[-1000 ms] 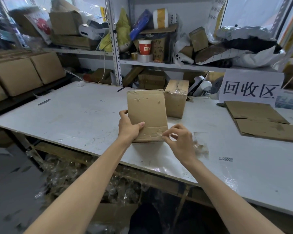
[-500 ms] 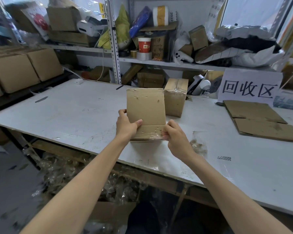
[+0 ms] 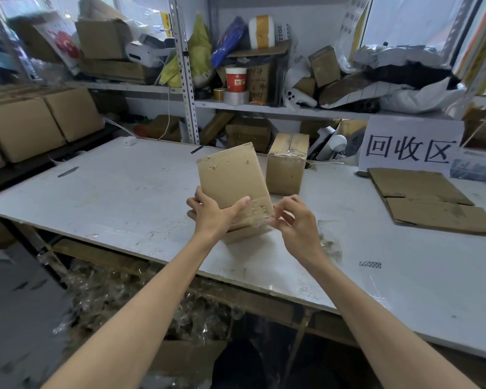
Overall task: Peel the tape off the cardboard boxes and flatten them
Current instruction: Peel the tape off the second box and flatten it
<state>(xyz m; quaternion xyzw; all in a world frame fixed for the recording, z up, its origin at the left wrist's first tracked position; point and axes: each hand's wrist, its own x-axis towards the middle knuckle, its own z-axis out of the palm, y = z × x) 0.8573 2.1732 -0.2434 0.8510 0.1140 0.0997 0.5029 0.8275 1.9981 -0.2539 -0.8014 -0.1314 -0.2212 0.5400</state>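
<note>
A small brown cardboard box (image 3: 230, 175) stands tilted to the left on the white table (image 3: 118, 197), with clear tape along its lower part. My left hand (image 3: 212, 213) grips the box at its lower left, thumb across the front face. My right hand (image 3: 295, 220) is at the box's lower right corner, fingers curled and pinching a bit of clear tape (image 3: 268, 220) there. A second taped cardboard box (image 3: 286, 167) stands upright just behind, apart from both hands.
Flattened cardboard (image 3: 429, 200) lies at the right under a white sign (image 3: 410, 147). Crumpled clear tape (image 3: 330, 245) sits right of my right hand. Shelves (image 3: 264, 108) full of clutter stand behind the table, and stacked boxes (image 3: 34, 122) are at the left. Tape scraps fill the space under the table.
The box has tipped to the left and lifted at its near side. My right hand has pulled away slightly from the lower right corner with its fingers curled on the tape.
</note>
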